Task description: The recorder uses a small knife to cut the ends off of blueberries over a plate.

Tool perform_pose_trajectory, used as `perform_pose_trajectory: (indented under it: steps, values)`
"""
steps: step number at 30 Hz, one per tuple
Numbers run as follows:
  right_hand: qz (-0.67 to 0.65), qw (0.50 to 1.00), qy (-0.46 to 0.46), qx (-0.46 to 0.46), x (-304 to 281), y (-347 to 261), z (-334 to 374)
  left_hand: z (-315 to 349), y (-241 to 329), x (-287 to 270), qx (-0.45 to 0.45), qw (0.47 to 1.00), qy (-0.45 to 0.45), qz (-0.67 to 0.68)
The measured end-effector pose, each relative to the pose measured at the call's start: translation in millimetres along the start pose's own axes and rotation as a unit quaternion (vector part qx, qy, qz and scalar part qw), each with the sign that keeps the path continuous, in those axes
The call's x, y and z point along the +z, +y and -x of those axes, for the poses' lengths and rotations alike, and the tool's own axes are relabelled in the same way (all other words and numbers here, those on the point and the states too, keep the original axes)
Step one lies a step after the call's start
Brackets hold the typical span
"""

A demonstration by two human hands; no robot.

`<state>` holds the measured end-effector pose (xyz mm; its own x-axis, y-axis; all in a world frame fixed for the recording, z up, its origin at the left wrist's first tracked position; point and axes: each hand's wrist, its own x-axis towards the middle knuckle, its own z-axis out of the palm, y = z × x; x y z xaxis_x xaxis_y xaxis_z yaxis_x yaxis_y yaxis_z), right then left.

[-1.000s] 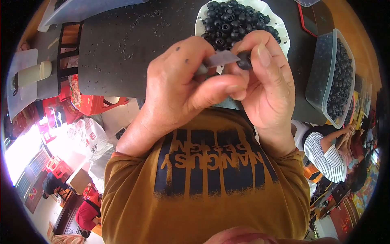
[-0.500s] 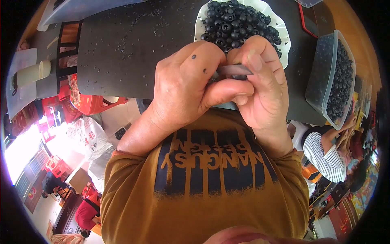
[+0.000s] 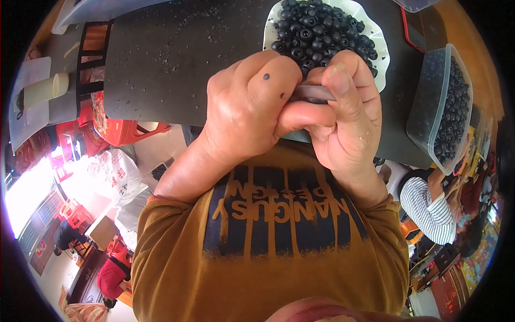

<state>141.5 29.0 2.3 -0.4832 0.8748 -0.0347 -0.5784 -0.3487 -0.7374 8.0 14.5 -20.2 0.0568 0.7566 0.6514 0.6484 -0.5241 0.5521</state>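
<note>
My left hand (image 3: 252, 102) is closed around a short flat blade (image 3: 315, 92), whose pointed end reaches across to the right thumb. Its handle, if any, is hidden in the fist. Facing it, my right hand (image 3: 351, 115) is closed, with thumb and bent fingers pinching at the blade's tip. A sliver of a small black part (image 3: 317, 101) shows under the blade, mostly covered by fingers. Two black specks stick to the back of my left hand. Just beyond the hands is a white scalloped plate (image 3: 380, 72) heaped with small round black parts (image 3: 316, 32), several with a hole.
Black crumbs are scattered over the dark table (image 3: 161, 70). At the right edge stands a clear plastic box (image 3: 424, 112) holding more black parts. A beige cup (image 3: 60, 85) lies at the left. Red stools (image 3: 115, 131) are below, and a person in stripes (image 3: 426, 206) sits at right.
Both hands have moved slightly, the left one a little right and down. The blade sits slightly further right, and less of the black part shows. Plate and box appear shifted slightly with the view.
</note>
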Motion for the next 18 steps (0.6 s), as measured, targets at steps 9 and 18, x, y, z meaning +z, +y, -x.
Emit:
perform_pose_trajectory:
  steps: [9, 18]
  values:
    - [-0.047, 0.998, 0.028, 0.021, 4, 5, 0, 5, -2, -1, 0.019, 0.999, -0.011, -0.029]
    - [-0.042, 0.995, 0.051, 0.074, 9, -1, -2, 1, 1, -5, 0.002, 1.0, -0.009, -0.006]
